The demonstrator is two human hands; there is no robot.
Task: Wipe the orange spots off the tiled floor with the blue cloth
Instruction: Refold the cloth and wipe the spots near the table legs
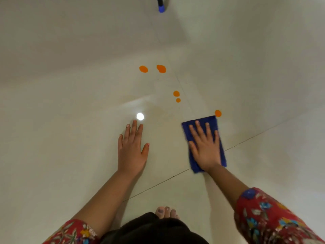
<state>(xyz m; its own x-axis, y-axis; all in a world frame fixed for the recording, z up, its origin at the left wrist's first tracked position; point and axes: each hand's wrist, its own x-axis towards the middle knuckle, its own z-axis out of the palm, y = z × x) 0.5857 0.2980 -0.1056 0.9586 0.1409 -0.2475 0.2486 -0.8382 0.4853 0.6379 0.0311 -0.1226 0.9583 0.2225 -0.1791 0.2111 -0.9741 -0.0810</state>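
Note:
A folded blue cloth [209, 123] lies flat on the pale tiled floor [70, 103]. My right hand [205, 148] presses down on it with fingers spread. One orange spot [218, 113] sits just beyond the cloth's far right corner. Two small orange spots [176, 93] [178, 100] lie farther ahead near a tile joint. Two larger orange spots [143, 69] [161, 69] lie beyond those, side by side. My left hand [131, 148] rests flat on the bare floor to the left of the cloth, fingers apart, holding nothing.
A black leg with a blue foot [161, 6] stands at the top edge. A bright light reflection [140, 116] shines on the floor by my left fingertips. My bare toes [166, 212] and dark clothing [149, 229] show at the bottom.

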